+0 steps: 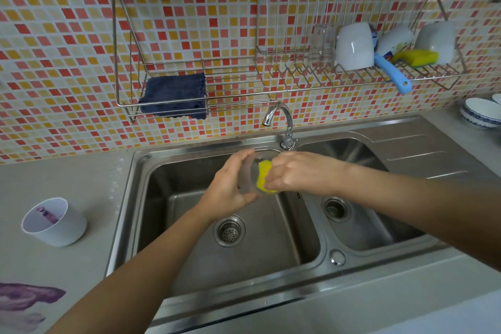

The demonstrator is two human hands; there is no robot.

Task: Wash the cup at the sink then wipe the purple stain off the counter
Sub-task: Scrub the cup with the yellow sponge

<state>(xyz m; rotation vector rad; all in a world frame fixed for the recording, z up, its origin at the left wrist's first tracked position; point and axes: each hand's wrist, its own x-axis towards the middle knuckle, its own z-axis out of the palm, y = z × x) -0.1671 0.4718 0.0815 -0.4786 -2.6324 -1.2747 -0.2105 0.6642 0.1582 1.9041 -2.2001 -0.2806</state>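
The left hand [230, 184] wraps its fingers round a clear cup [250, 174], tipped sideways above the left basin of the sink [173, 228]. The right hand [295, 173] pinches a yellow sponge [264, 177] and presses it into the cup's mouth. Should the sponge push hard against slick walls, the cup may twist free and strike the steel. The purple stain [24, 298] lies unwiped on the counter [67, 176], well apart.
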